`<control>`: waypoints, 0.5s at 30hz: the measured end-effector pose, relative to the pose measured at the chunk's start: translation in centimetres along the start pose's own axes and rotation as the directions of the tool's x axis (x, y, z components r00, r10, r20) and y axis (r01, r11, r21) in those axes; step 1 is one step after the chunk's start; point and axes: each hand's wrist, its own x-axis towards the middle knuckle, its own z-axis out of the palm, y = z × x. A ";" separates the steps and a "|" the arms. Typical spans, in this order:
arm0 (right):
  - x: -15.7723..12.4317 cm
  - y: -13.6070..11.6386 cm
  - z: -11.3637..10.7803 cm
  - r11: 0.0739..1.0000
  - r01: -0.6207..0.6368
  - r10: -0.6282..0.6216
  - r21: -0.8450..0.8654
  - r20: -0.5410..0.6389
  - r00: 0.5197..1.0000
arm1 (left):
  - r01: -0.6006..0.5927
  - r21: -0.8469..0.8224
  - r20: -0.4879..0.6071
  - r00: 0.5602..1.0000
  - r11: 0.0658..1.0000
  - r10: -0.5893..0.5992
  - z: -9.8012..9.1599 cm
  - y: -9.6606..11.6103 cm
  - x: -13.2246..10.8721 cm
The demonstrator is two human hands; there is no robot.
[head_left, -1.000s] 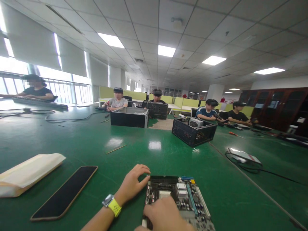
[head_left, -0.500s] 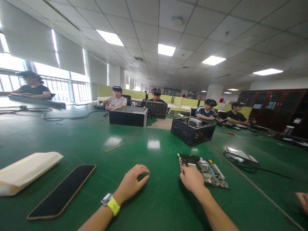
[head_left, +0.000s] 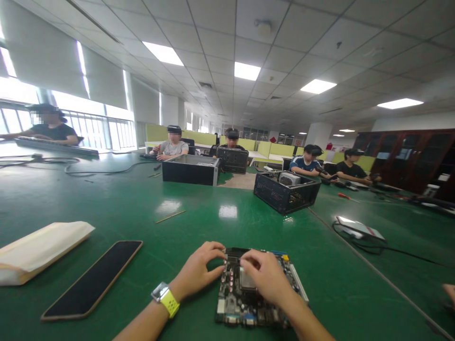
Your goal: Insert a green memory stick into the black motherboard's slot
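Note:
A motherboard (head_left: 231, 296) lies flat on the green table in front of me, its ports toward me. My left hand (head_left: 201, 267) is at the board's left edge, thumb and fingers apart in a loose curve; whether the fingertips touch the edge I cannot tell. Over the middle of the board is my right hand (head_left: 265, 274), fingers curled and tips together beside the silvery processor socket (head_left: 247, 280). Anything between those fingertips is hidden or too small to make out.
A dark flat phone-like slab (head_left: 94, 279) and a pale paper package (head_left: 46, 246) lie at left. Two computer cases (head_left: 190, 173), one black and open (head_left: 284, 194), stand farther back. A cabled flat device (head_left: 360, 229) lies right. Several people sit around; another person's hand (head_left: 450, 291) shows at the right edge.
The motherboard has moved left and nearer to me and has turned, now lying between my hands. My right hand has shifted left onto the board's middle; my left hand has barely moved.

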 end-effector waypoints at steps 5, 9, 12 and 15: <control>2.5 5.7 -2.1 0.963 -0.046 -0.015 -0.267 -0.223 0.975 | 0.023 0.016 0.089 0.996 1.000 -0.024 0.4 -0.3 -0.1; 3.3 8.0 -1.7 0.948 -0.061 0.023 -0.313 -0.125 0.992 | 0.033 0.010 0.101 0.994 0.999 -0.033 0.5 -0.6 -0.1; 3.3 7.8 -1.1 0.944 -0.098 0.057 -0.315 -0.136 0.989 | 0.041 0.012 0.099 0.994 0.999 -0.042 0.5 -0.7 -0.2; 3.0 7.3 -0.9 0.955 -0.100 0.065 -0.280 -0.130 0.989 | 0.062 0.023 0.079 0.995 0.998 -0.064 0.5 -0.5 -0.2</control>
